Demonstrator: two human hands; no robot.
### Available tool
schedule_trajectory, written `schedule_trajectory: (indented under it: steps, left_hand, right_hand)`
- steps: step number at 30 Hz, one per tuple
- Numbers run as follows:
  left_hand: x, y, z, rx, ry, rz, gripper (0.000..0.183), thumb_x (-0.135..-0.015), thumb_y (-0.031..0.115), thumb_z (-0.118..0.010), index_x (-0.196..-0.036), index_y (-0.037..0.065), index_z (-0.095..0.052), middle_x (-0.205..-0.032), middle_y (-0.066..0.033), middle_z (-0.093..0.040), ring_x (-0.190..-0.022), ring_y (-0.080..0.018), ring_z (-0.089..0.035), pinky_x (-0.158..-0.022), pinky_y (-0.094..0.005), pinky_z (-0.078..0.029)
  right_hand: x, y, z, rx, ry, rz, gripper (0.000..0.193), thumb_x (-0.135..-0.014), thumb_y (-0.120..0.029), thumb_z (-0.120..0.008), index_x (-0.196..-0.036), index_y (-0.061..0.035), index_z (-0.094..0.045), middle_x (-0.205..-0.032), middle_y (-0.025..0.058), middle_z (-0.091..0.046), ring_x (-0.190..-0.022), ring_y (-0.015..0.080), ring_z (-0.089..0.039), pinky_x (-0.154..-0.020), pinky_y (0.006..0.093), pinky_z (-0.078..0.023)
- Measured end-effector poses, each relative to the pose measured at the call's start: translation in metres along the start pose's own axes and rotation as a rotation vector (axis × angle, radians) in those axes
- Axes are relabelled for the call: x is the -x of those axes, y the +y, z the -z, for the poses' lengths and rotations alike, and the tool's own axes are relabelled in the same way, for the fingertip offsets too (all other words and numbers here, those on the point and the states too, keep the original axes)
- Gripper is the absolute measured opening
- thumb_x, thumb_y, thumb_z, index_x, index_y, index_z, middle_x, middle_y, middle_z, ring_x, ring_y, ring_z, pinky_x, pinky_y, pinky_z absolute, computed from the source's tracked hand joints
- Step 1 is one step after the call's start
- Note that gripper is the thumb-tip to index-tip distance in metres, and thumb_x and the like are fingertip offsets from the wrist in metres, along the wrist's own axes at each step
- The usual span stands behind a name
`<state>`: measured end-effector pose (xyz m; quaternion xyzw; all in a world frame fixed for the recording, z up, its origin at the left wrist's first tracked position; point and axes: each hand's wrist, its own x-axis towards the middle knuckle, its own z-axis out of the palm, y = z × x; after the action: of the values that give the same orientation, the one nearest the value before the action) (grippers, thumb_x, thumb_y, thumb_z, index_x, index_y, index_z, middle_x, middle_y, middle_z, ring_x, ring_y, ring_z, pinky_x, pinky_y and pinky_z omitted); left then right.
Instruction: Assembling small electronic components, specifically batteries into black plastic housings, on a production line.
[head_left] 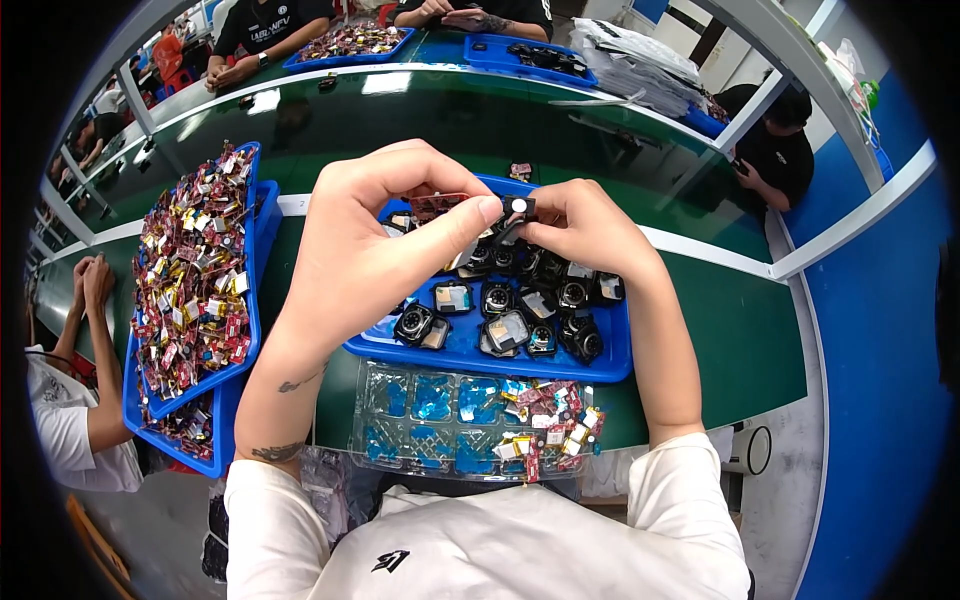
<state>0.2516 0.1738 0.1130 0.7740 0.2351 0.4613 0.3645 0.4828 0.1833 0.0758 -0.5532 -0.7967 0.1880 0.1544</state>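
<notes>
Both of my hands are raised over a blue tray of black smartwatch cases, some showing pale square parts and others round sensor backs. Between the thumb and fingers of my left hand is a red circuit board, partly covered by the fingers. My right hand pinches a black watch case with a small white round spot. The two pieces are close together; whether they touch is hidden by the fingers. Below the tray, a clear blister tray holds blue film scraps and several red boards with silver-white batteries.
Stacked blue trays at the left overflow with red boards and batteries. A white metal rail crosses behind my tray. Co-workers sit across the green table and at the left, beside more blue trays.
</notes>
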Motion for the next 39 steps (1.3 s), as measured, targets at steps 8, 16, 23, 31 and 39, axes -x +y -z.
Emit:
schedule_trajectory:
  steps: [8, 16, 23, 31, 39]
  left_hand:
    - [0.0, -0.017, -0.013, -0.047, 0.102, 0.035, 0.007, -0.078, 0.005, -0.068, -0.079, -0.001, -0.068, -0.109, -0.0153, -0.065, -0.095, -0.0174, -0.061, -0.083, -0.0289, -0.047]
    - [0.002, -0.015, -0.018, -0.277, 0.181, -0.059, 0.006, -0.074, 0.005, -0.068, -0.078, 0.001, -0.07, -0.108, -0.013, -0.066, -0.104, -0.021, -0.058, -0.092, -0.0341, -0.041]
    - [0.002, -0.018, -0.021, -0.179, 0.252, 0.014, 0.008, -0.072, 0.01, -0.067, -0.075, 0.003, -0.07, -0.102, -0.0126, -0.068, -0.096, -0.0187, -0.059, -0.082, -0.0312, -0.046]
    - [0.004, -0.015, -0.019, -0.157, 0.191, 0.047, 0.006, -0.08, 0.002, -0.064, -0.082, -0.002, -0.067, -0.105, -0.0124, -0.067, -0.081, -0.0095, -0.061, -0.072, -0.0228, -0.048]
    - [0.004, -0.018, -0.021, -0.111, 0.191, 0.088, 0.006, -0.08, 0.002, -0.065, -0.082, -0.003, -0.067, -0.105, -0.0126, -0.067, -0.083, -0.0107, -0.062, -0.074, -0.0248, -0.049]
  right_hand:
    - [0.013, -0.039, -0.006, -0.926, 0.296, 0.061, 0.025, -0.08, -0.001, -0.059, -0.105, 0.0031, -0.062, -0.083, 0.0081, -0.067, -0.074, 0.0101, -0.064, -0.066, 0.023, -0.053]
    - [0.022, -0.055, -0.009, -0.96, 0.401, 0.129, 0.027, -0.08, 0.002, -0.062, -0.107, 0.0026, -0.059, -0.088, 0.0077, -0.064, -0.079, 0.0112, -0.064, -0.071, 0.0228, -0.055]
    - [0.022, -0.057, -0.013, -0.934, 0.46, 0.184, 0.026, -0.08, 0.0, -0.065, -0.105, 0.0021, -0.059, -0.09, 0.0091, -0.064, -0.08, 0.0103, -0.064, -0.072, 0.0215, -0.053]
    - [0.023, -0.058, -0.017, -0.883, 0.487, 0.212, 0.023, -0.083, 0.0, -0.063, -0.105, 0.0032, -0.058, -0.089, 0.0088, -0.064, -0.08, 0.0088, -0.062, -0.071, 0.0206, -0.052]
    - [0.022, -0.059, -0.021, -0.883, 0.544, 0.217, 0.017, -0.084, -0.001, -0.063, -0.101, 0.0034, -0.06, -0.086, 0.0073, -0.065, -0.078, 0.0083, -0.063, -0.069, 0.0204, -0.052]
